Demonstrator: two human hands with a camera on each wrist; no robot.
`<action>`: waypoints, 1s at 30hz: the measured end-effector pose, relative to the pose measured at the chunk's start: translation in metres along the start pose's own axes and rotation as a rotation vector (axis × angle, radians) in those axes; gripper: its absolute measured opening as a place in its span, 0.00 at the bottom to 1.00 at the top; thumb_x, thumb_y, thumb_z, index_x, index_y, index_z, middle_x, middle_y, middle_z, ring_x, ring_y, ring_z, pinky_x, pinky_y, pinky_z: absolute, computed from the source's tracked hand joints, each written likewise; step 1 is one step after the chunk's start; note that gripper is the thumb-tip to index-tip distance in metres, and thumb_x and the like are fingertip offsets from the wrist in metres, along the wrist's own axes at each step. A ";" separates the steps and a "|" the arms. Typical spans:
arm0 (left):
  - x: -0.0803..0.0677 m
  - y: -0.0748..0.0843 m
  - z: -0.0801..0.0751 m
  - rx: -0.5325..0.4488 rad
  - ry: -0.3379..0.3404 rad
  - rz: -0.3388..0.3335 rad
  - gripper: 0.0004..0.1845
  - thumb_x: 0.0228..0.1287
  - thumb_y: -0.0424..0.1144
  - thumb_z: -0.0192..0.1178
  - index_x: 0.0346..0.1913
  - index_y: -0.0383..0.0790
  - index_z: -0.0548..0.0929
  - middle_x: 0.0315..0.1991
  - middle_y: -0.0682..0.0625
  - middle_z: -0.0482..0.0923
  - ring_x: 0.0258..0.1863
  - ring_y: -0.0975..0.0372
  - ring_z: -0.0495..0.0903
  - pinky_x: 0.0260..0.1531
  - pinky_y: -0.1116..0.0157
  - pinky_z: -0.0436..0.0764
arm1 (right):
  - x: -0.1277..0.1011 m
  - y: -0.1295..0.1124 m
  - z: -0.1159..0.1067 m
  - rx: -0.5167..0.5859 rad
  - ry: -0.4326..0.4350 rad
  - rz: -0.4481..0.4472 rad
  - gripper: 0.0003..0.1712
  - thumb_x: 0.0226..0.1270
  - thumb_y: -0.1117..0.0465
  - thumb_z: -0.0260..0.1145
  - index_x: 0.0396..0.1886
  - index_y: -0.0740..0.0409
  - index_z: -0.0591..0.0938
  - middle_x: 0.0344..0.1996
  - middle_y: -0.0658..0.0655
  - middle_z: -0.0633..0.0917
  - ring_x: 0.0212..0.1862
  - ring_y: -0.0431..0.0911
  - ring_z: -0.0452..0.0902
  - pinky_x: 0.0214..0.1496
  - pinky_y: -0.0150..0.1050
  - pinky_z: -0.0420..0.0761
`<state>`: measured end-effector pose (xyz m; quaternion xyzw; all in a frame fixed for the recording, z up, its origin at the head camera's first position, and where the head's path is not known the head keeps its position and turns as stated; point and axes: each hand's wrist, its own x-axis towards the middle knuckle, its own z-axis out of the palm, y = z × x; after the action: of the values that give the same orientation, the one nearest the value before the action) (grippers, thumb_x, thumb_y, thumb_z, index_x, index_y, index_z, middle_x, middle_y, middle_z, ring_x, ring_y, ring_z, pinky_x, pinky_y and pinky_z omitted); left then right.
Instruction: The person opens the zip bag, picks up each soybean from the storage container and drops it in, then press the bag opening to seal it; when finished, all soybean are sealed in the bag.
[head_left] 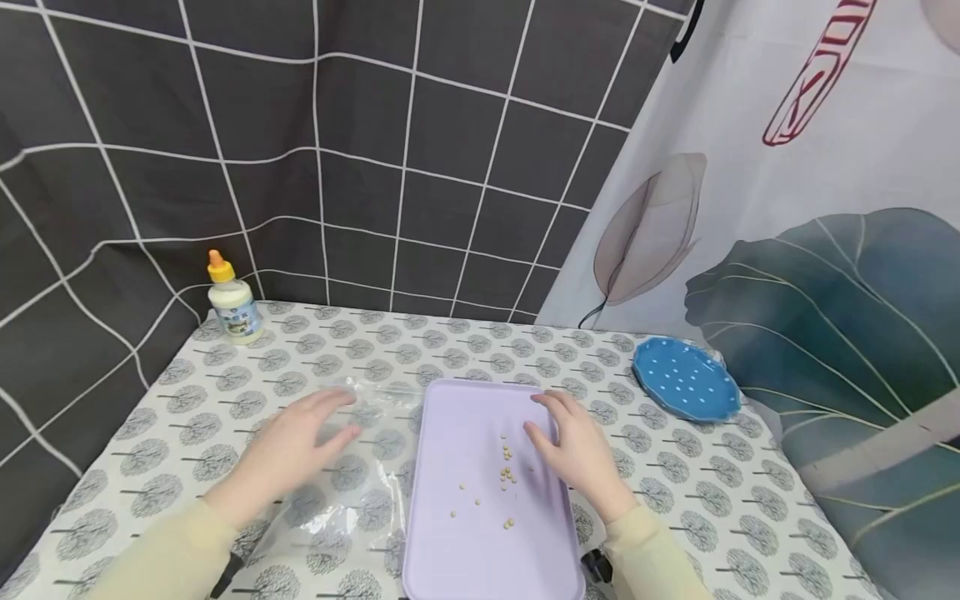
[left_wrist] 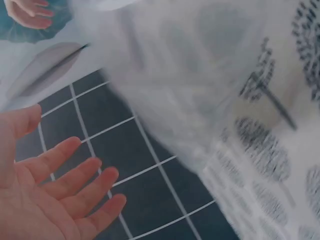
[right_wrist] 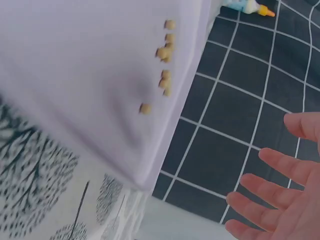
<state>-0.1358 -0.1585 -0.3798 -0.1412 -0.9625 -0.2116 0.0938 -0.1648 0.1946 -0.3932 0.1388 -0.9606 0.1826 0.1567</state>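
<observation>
A lilac tray (head_left: 465,425) lies on the table, with several small tan round pellets, like dried beans, scattered on it; the same pellets (right_wrist: 165,80) show in the right wrist view. Left of the tray lies a clear plastic bag (head_left: 345,508), flat on the cloth. My left hand (head_left: 288,442) hovers over the bag, fingers spread and holding nothing. Above the tray's right edge is my right hand (head_left: 577,450), its fingers loosely extended, with nothing in them. In the left wrist view the left hand's fingers (left_wrist: 75,195) look relaxed.
A glue bottle (head_left: 238,308) with an orange-yellow cap stands at the back left. Toward the back right sits a blue polka-dot plate (head_left: 686,379). The tablecloth (head_left: 675,475) has a tree print. A dark grid curtain (head_left: 360,150) hangs behind the table.
</observation>
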 end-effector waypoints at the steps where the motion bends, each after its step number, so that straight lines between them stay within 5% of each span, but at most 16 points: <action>1: 0.000 0.000 -0.003 -0.002 -0.001 -0.002 0.29 0.59 0.60 0.46 0.57 0.44 0.70 0.59 0.45 0.67 0.56 0.47 0.68 0.54 0.45 0.66 | 0.001 -0.002 0.000 0.009 0.004 0.004 0.24 0.56 0.47 0.61 0.51 0.51 0.75 0.54 0.56 0.75 0.54 0.52 0.71 0.56 0.51 0.70; 12: 0.016 0.000 -0.003 -0.024 -0.029 -0.036 0.31 0.58 0.63 0.43 0.56 0.46 0.71 0.57 0.45 0.71 0.56 0.48 0.68 0.56 0.47 0.65 | 0.015 -0.022 0.009 0.194 0.054 0.014 0.12 0.55 0.57 0.62 0.39 0.54 0.80 0.35 0.52 0.84 0.36 0.42 0.78 0.39 0.37 0.78; 17: 0.023 0.002 0.000 -0.030 -0.035 -0.038 0.31 0.58 0.63 0.45 0.57 0.46 0.70 0.56 0.47 0.72 0.55 0.50 0.70 0.55 0.49 0.67 | 0.026 -0.038 0.015 0.300 -0.001 0.034 0.11 0.55 0.58 0.61 0.39 0.55 0.80 0.29 0.50 0.83 0.30 0.38 0.77 0.36 0.35 0.79; 30: 0.031 -0.005 0.014 -0.080 -0.083 -0.106 0.28 0.58 0.58 0.49 0.57 0.45 0.70 0.53 0.44 0.74 0.47 0.51 0.76 0.45 0.50 0.75 | 0.046 -0.062 0.036 0.350 -0.125 0.047 0.13 0.57 0.57 0.60 0.42 0.54 0.79 0.37 0.53 0.82 0.33 0.40 0.78 0.34 0.27 0.78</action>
<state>-0.1680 -0.1497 -0.3874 -0.1025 -0.9625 -0.2486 0.0369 -0.1961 0.1153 -0.3898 0.1525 -0.9251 0.3415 0.0659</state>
